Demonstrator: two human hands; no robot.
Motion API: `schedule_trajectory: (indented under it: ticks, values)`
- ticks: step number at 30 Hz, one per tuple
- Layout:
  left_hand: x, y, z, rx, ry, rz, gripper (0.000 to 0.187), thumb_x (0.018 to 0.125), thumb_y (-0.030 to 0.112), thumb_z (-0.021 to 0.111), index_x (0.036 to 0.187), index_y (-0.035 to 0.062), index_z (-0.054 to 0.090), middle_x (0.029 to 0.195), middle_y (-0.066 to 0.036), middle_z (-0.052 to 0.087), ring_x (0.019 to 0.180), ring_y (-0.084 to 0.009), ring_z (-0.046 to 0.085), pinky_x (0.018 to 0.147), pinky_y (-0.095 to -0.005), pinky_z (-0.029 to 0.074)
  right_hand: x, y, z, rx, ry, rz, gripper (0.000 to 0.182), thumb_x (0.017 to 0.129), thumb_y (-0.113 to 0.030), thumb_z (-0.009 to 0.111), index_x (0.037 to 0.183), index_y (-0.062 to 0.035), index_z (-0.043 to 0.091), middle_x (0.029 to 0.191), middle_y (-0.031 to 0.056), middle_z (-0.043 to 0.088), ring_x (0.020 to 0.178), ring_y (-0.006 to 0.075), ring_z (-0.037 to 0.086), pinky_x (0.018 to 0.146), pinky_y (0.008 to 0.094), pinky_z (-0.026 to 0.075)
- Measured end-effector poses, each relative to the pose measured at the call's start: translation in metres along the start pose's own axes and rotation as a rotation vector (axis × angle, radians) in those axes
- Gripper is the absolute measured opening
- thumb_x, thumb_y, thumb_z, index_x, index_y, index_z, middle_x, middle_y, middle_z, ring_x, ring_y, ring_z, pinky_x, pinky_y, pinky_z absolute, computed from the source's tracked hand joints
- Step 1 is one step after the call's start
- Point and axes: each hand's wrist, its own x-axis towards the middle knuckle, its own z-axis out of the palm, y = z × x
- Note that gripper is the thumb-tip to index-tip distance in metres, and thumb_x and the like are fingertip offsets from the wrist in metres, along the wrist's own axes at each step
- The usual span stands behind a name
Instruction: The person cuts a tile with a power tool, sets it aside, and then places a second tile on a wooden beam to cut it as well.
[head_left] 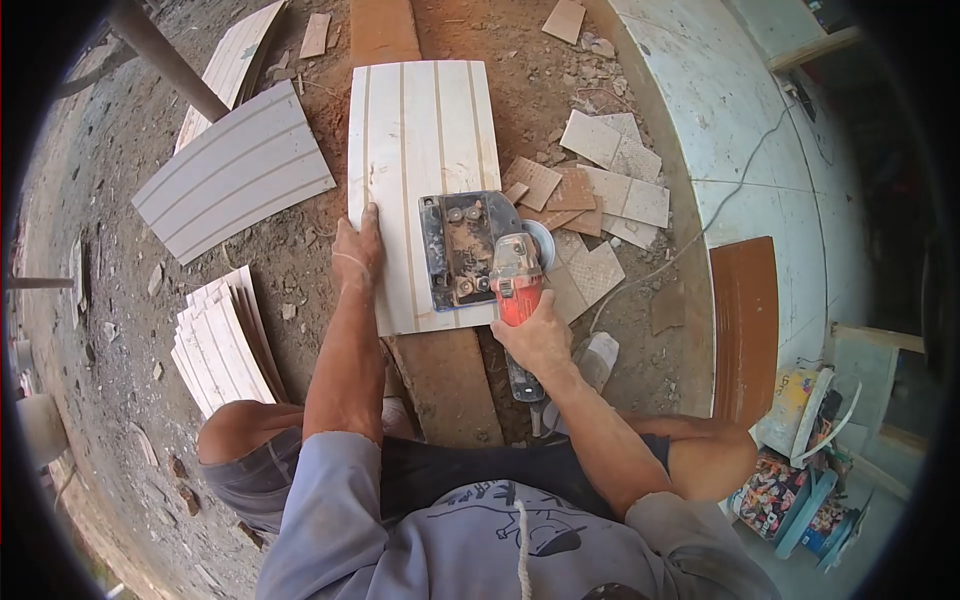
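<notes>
Cream grooved ceramic tile, flat on brown wooden plank.
Left hand lies open on tile's left edge; right hand grips red angle grinder at right. Likely stiff, brittle; hold by edges.

Bright, even daylight with soft shadows; sharp at centre; strong fisheye bending and black vignette at the edges.

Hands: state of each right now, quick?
Left hand: flat, pressing on the striped tile, not gripping.
Right hand: closed around the red tile cutter handle.
</notes>
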Motion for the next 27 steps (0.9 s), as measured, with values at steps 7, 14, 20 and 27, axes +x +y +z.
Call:
schedule_trajectory:
  ticks: [7, 14, 20, 27]
  values:
    - [0.003, -0.009, 0.007, -0.11, 0.069, 0.082, 0.069, 0.09, 0.062, 0.053, 0.119, -0.0008, 0.06, 0.11, -0.03, 0.066, 0.106, -0.0457, 0.062, 0.093, -0.0487, 0.048, 0.008, -0.005, -0.003, -0.023, -0.019, -0.023, 0.082, 0.074, -0.043, 0.074, 0.122, 0.0093, 0.033, 0.102, 0.0296, 0.064, 0.097, 0.0435, 0.066, 0.087, 0.0475, 0.051]
    - [-0.004, -0.001, 0.003, -0.022, 0.112, 0.066, 0.067, 0.091, 0.061, 0.052, 0.116, 0.0, 0.06, 0.106, -0.029, 0.067, 0.102, -0.0464, 0.063, 0.09, -0.0489, 0.049, 0.018, -0.012, -0.01, -0.009, -0.02, -0.047, 0.075, 0.073, -0.039, 0.074, 0.118, 0.0069, 0.037, 0.102, 0.0285, 0.064, 0.098, 0.0427, 0.065, 0.089, 0.0487, 0.051]
    - [-0.011, 0.01, 0.003, 0.046, 0.128, 0.026, 0.069, 0.091, 0.064, 0.048, 0.118, 0.0008, 0.058, 0.105, -0.03, 0.067, 0.101, -0.0467, 0.064, 0.088, -0.0515, 0.049, 0.026, -0.017, -0.018, -0.002, -0.046, -0.034, 0.078, 0.072, -0.04, 0.075, 0.12, 0.0078, 0.036, 0.104, 0.029, 0.064, 0.1, 0.0422, 0.065, 0.09, 0.0472, 0.051]
    - [-0.012, 0.015, 0.003, 0.131, 0.136, 0.023, 0.069, 0.092, 0.068, 0.045, 0.103, 0.0003, 0.057, 0.096, -0.031, 0.067, 0.093, -0.0481, 0.065, 0.083, -0.0537, 0.05, 0.041, -0.033, -0.034, 0.002, -0.076, -0.037, 0.08, 0.073, -0.039, 0.075, 0.123, 0.0088, 0.035, 0.105, 0.0295, 0.064, 0.101, 0.0417, 0.065, 0.091, 0.0465, 0.051]
